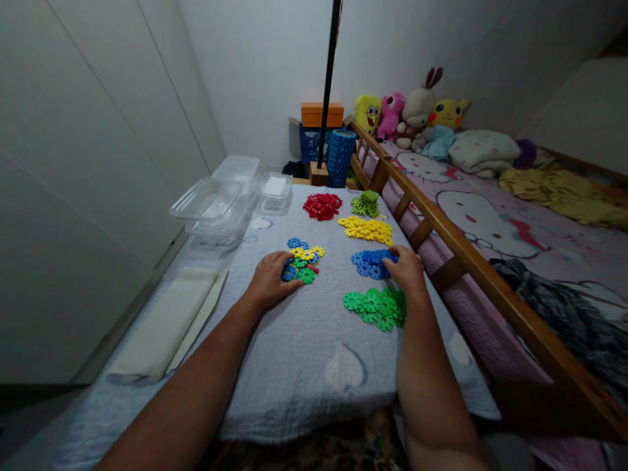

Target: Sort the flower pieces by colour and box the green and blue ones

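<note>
My left hand (275, 278) rests at a small mixed pile of flower-shaped plastic discs (305, 255) in blue, yellow, green and red, its thumb and fingers apart around the pile's left side. At the right, my right hand (406, 267) reaches onto the blue disc pile (369, 263); its fingertips touch the pile's right end, and whether a disc is pinched there I cannot tell. Nearer to me lies a green disc pile (373, 307), partly behind my right wrist. Beyond the blue one are a yellow pile (367, 229), a light green pile (366, 203) and a red pile (322, 206).
Clear plastic containers (209, 199) stand at the back left, with a smaller one (275, 186) beside them. A folded cream cloth (164, 324) lies at the left. A wooden bed rail (441, 239) runs along the right edge. A black pole (328, 85) rises behind the table.
</note>
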The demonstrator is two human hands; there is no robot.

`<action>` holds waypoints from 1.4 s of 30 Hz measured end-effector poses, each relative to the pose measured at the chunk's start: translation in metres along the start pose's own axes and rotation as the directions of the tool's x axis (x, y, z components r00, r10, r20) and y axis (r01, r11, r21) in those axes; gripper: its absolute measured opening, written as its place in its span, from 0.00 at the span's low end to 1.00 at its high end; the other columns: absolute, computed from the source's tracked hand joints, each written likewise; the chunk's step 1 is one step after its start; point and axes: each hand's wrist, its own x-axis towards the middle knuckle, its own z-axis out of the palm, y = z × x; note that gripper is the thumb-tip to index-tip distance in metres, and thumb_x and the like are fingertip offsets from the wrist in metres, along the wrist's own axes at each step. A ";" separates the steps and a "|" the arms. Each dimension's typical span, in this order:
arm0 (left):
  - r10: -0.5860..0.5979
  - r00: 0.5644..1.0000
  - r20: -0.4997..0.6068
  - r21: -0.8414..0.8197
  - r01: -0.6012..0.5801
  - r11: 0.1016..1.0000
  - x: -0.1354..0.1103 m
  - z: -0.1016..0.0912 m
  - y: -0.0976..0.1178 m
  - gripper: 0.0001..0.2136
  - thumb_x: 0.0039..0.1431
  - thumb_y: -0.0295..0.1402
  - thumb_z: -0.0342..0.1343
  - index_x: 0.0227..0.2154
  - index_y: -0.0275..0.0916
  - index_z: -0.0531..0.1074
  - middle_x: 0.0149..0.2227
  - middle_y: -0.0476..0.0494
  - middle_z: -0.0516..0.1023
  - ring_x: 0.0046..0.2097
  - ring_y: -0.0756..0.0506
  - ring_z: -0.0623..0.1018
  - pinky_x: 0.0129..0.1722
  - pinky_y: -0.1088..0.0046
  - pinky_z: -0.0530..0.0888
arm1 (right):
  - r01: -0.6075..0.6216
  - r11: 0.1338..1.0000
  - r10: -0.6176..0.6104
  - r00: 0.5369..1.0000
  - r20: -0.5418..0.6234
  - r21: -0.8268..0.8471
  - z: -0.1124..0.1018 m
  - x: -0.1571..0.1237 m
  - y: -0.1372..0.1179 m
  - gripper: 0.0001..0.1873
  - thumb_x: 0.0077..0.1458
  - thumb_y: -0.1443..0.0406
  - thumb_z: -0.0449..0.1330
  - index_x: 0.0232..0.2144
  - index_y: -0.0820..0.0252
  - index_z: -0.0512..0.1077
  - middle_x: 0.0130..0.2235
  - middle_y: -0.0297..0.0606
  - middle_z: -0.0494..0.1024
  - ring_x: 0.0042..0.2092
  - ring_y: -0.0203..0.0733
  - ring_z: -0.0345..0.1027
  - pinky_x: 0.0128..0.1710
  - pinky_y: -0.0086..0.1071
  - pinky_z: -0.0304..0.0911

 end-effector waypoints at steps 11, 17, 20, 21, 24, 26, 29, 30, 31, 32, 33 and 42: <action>-0.003 1.000 0.008 0.000 0.003 1.000 0.000 -0.001 0.002 0.30 0.52 0.47 0.68 0.56 0.40 0.73 0.59 0.34 0.76 0.60 0.32 0.75 0.63 0.51 0.70 | -0.169 0.973 0.184 0.979 0.084 -0.154 -0.007 -0.002 -0.006 0.19 0.59 0.63 0.61 0.51 0.58 0.79 0.57 0.47 0.79 0.57 0.59 0.68 0.55 0.48 0.61; -0.016 1.000 0.015 0.006 0.016 1.000 0.000 -0.002 0.004 0.31 0.52 0.46 0.68 0.57 0.40 0.73 0.60 0.33 0.75 0.62 0.32 0.73 0.64 0.52 0.68 | -0.045 0.998 0.045 0.999 0.001 -0.047 -0.001 -0.004 -0.024 0.16 0.61 0.65 0.58 0.49 0.60 0.79 0.53 0.49 0.80 0.56 0.56 0.68 0.57 0.46 0.60; -0.040 0.999 0.025 0.030 0.040 0.999 -0.001 -0.004 0.007 0.30 0.53 0.46 0.68 0.57 0.40 0.72 0.61 0.33 0.75 0.62 0.32 0.73 0.64 0.52 0.67 | 0.160 0.985 -0.163 0.986 0.037 0.068 0.011 -0.012 -0.049 0.14 0.61 0.67 0.58 0.46 0.60 0.79 0.51 0.48 0.81 0.55 0.53 0.69 0.58 0.44 0.60; -0.057 0.998 0.023 0.047 0.056 0.997 -0.002 -0.004 0.009 0.30 0.53 0.47 0.67 0.58 0.41 0.72 0.61 0.34 0.75 0.62 0.32 0.73 0.64 0.51 0.67 | 0.229 0.968 -0.237 0.969 0.071 0.104 0.015 -0.017 -0.059 0.13 0.60 0.68 0.59 0.46 0.60 0.79 0.51 0.48 0.81 0.54 0.53 0.70 0.57 0.43 0.60; -0.115 0.993 0.004 0.105 0.114 0.988 -0.004 -0.006 0.012 0.31 0.53 0.48 0.67 0.59 0.44 0.72 0.61 0.36 0.74 0.63 0.31 0.72 0.63 0.49 0.66 | 0.371 0.914 -0.398 0.898 0.185 0.167 0.027 -0.033 -0.088 0.13 0.60 0.69 0.61 0.46 0.59 0.80 0.50 0.47 0.81 0.53 0.52 0.69 0.56 0.43 0.60; -0.157 0.988 -0.002 0.139 0.155 0.978 -0.006 -0.008 0.015 0.33 0.52 0.49 0.68 0.60 0.44 0.71 0.62 0.35 0.73 0.63 0.31 0.71 0.63 0.49 0.66 | 0.423 0.888 -0.458 0.849 0.264 0.178 0.033 -0.044 -0.104 0.13 0.61 0.69 0.61 0.47 0.58 0.80 0.50 0.45 0.81 0.54 0.52 0.68 0.55 0.43 0.60; -0.212 0.977 0.010 0.184 0.207 0.961 -0.007 -0.014 0.019 0.35 0.51 0.50 0.69 0.61 0.43 0.71 0.64 0.34 0.72 0.63 0.29 0.70 0.61 0.50 0.68 | 0.470 0.866 -0.500 0.792 0.351 0.174 0.040 -0.057 -0.120 0.13 0.64 0.69 0.60 0.49 0.57 0.80 0.51 0.43 0.81 0.54 0.51 0.67 0.55 0.42 0.59; -0.224 0.975 0.014 0.197 0.217 0.956 -0.007 -0.017 0.020 0.36 0.51 0.50 0.70 0.61 0.43 0.71 0.64 0.33 0.72 0.63 0.29 0.71 0.61 0.51 0.68 | 0.480 0.862 -0.506 0.780 0.368 0.166 0.041 -0.060 -0.123 0.14 0.65 0.68 0.60 0.50 0.56 0.79 0.52 0.43 0.80 0.55 0.51 0.66 0.55 0.42 0.59; -0.231 0.973 0.019 0.207 0.222 0.953 -0.007 -0.019 0.021 0.36 0.50 0.50 0.70 0.61 0.42 0.71 0.63 0.33 0.72 0.62 0.30 0.71 0.61 0.52 0.69 | 0.489 0.858 -0.509 0.772 0.381 0.157 0.043 -0.062 -0.127 0.14 0.65 0.67 0.60 0.51 0.56 0.79 0.52 0.43 0.80 0.55 0.51 0.66 0.54 0.42 0.59; -0.237 0.971 0.023 0.218 0.226 0.949 -0.008 -0.022 0.023 0.36 0.51 0.50 0.70 0.60 0.41 0.71 0.63 0.32 0.72 0.61 0.30 0.72 0.61 0.53 0.69 | 0.496 0.856 -0.511 0.767 0.389 0.147 0.044 -0.064 -0.129 0.14 0.66 0.67 0.60 0.52 0.56 0.79 0.52 0.44 0.80 0.55 0.51 0.66 0.54 0.42 0.59; -0.245 0.969 0.030 0.227 0.233 0.946 -0.008 -0.024 0.024 0.36 0.51 0.50 0.70 0.60 0.40 0.71 0.62 0.32 0.73 0.61 0.31 0.72 0.60 0.55 0.69 | 0.500 0.855 -0.510 0.765 0.393 0.136 0.045 -0.065 -0.132 0.14 0.66 0.66 0.60 0.52 0.56 0.78 0.53 0.44 0.79 0.55 0.51 0.65 0.54 0.42 0.59; -0.358 0.928 0.102 0.261 0.322 0.910 -0.010 -0.032 0.032 0.36 0.55 0.51 0.67 0.64 0.42 0.66 0.61 0.36 0.73 0.55 0.35 0.79 0.46 0.64 0.74 | 0.480 0.873 -0.475 0.798 0.370 0.087 0.054 -0.067 -0.141 0.11 0.69 0.67 0.56 0.47 0.58 0.78 0.50 0.44 0.80 0.53 0.50 0.67 0.51 0.40 0.59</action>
